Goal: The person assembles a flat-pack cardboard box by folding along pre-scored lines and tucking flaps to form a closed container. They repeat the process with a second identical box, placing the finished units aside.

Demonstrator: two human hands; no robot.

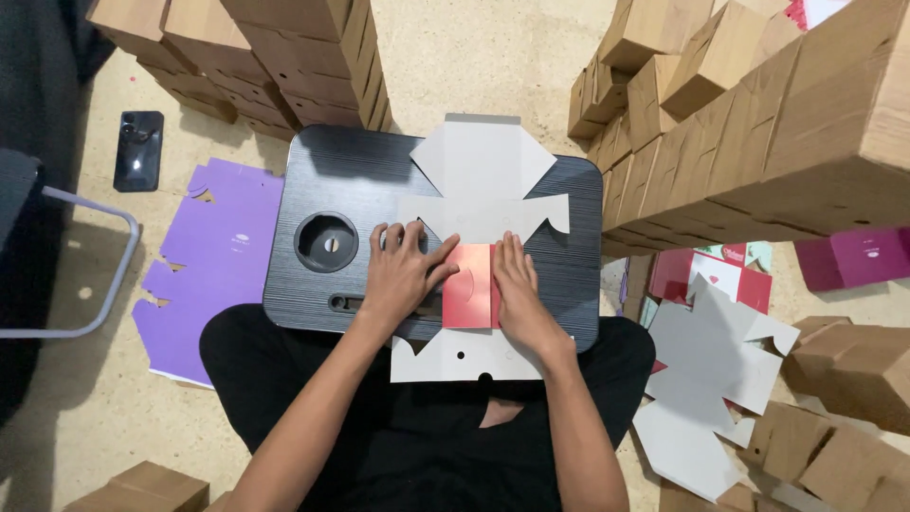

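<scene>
Both our hands lie flat, gripping nothing: left hand [403, 270] and right hand [517, 289] flank the red folded flap [471, 284] of the grey box blank [479, 190], stretching away across the black lap desk [313, 175]

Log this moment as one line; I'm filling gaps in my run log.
left hand: pressing folded flap | right hand: pressing red panel | item: flat box blank | surface: black lap desk
</scene>
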